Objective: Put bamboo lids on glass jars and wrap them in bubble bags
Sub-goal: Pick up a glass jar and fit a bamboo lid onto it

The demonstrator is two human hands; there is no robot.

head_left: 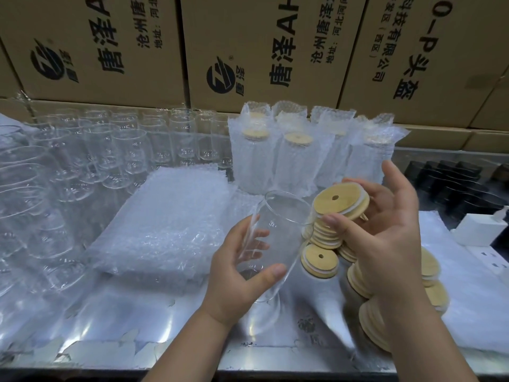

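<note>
My left hand (237, 274) grips a clear glass jar (278, 230), tilted with its open mouth up and to the right. My right hand (385, 230) holds a round bamboo lid (340, 201) with a small centre hole, just right of the jar's rim and apart from it. Below it lie several loose bamboo lids (321, 260), some stacked. A flat stack of bubble bags (165, 221) lies left of the jar. Several wrapped, lidded jars (297, 158) stand upright behind.
Rows of empty glass jars (96, 150) fill the left and back of the shiny metal table (137, 312). Cardboard boxes (248, 51) form a wall behind. Black items (451, 180) and a white box (479, 228) sit at the right.
</note>
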